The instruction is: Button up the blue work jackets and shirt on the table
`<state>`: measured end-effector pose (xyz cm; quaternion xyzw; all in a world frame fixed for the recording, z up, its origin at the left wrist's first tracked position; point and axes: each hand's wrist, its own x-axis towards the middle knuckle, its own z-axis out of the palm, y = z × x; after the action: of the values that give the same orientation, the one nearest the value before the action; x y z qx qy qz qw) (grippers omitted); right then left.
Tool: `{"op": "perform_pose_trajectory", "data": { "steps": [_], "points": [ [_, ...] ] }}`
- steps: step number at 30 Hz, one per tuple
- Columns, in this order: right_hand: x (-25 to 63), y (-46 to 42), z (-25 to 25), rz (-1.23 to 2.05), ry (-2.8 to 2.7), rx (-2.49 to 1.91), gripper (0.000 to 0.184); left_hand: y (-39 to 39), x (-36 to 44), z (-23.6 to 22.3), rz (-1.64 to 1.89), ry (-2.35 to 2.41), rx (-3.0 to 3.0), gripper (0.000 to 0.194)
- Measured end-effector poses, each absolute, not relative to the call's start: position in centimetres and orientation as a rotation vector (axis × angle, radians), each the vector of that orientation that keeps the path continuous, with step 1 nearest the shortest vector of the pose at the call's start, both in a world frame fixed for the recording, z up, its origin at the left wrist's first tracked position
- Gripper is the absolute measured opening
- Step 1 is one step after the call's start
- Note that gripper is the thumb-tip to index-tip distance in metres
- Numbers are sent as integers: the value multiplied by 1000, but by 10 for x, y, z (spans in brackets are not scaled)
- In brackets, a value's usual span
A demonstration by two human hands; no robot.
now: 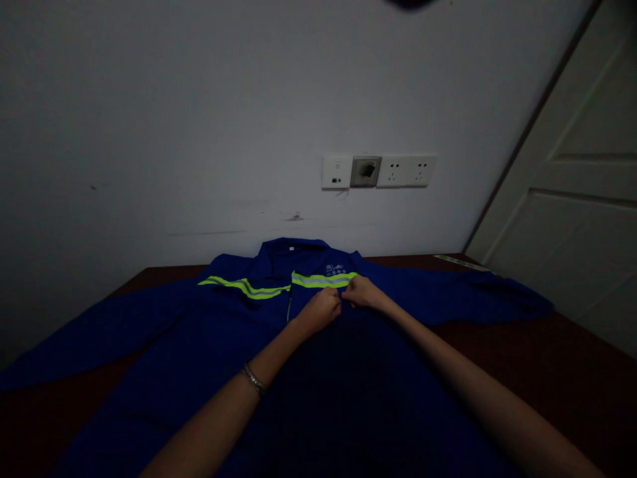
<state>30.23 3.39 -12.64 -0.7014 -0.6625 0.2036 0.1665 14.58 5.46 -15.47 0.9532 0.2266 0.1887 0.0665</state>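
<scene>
A blue work jacket (213, 345) lies spread out with its collar toward the wall and its sleeves stretched to both sides. Yellow-green and grey reflective bands (318, 280) cross its chest, with white lettering above the right-hand one. My left hand (321, 311) is closed, its fingers pinched at the cloth just under that band. Close beside it, my right hand (361, 293) is also closed on the chest cloth, at the band's right end. What exactly lies between the fingertips is too dark to make out. Part of the front zip shows left of my left hand.
The jacket rests on a dark reddish-brown table (562, 372) pushed against a pale wall (174, 133). Wall sockets (405, 171) sit above the table, beside a grey switch plate (366, 171). A white panelled door (572, 219) stands at the right.
</scene>
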Motion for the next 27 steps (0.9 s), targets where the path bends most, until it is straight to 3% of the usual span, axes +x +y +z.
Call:
{"op": "perform_pose_trajectory", "data": {
  "steps": [8,14,27],
  "points": [
    [297,29,-121,401,-1954,-1954,16,53,146,-158,661,667,2955,18],
    [307,29,-114,490,-1990,-1869,14,52,143,-153,867,721,2879,15],
    [329,20,-91,592,-2198,-1578,35,57,145,-155,1007,818,2490,19]
  ]
}}
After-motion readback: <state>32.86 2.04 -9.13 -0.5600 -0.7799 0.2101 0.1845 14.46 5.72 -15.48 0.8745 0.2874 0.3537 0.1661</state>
